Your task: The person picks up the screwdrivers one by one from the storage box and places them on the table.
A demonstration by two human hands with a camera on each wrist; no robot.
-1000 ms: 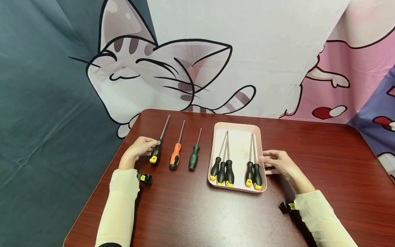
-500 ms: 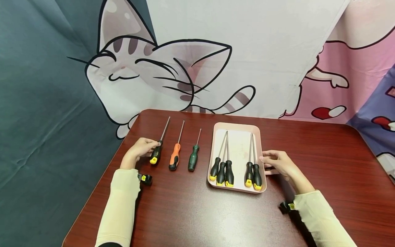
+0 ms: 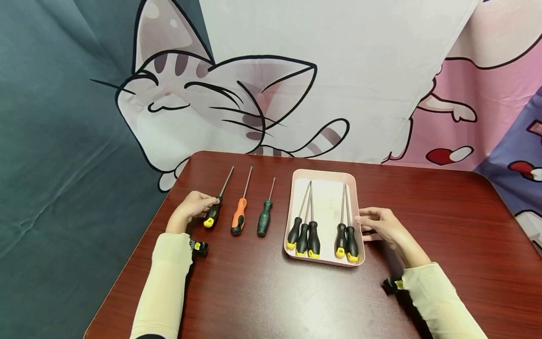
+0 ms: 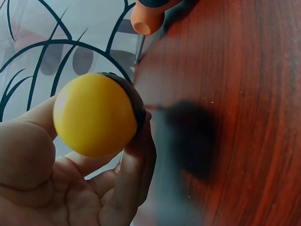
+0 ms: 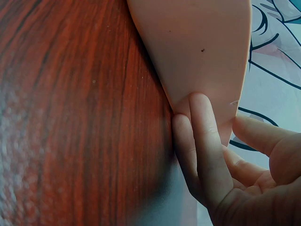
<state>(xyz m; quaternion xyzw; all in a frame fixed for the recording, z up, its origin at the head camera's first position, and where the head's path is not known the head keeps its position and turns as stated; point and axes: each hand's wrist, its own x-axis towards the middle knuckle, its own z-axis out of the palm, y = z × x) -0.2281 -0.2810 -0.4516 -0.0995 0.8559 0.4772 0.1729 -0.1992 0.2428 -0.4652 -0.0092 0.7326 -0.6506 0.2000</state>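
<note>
In the head view my left hand (image 3: 195,206) pinches the top of the black handle of a yellow-ended screwdriver (image 3: 213,214) at the table's left. The left wrist view shows its round yellow end (image 4: 94,115) between thumb and fingers of my left hand (image 4: 117,188). My right hand (image 3: 383,226) touches the right side of a pink tray (image 3: 323,174). In the right wrist view, the fingers of my right hand (image 5: 211,155) lie against the tray's outer wall (image 5: 197,52), with the thumb at its rim. Several black-and-yellow screwdrivers (image 3: 314,238) lie inside the tray in two groups.
An orange screwdriver (image 3: 239,217) and a dark green one (image 3: 264,219) lie on the red-brown table (image 3: 254,287) between my left hand and the tray. Behind the table hangs a cloth (image 3: 360,70) with cartoon pictures.
My left hand and the screwdriver it holds have shifted slightly toward the table's near edge. My right hand stays at the tray's side, and the tray has not visibly moved on the table.
</note>
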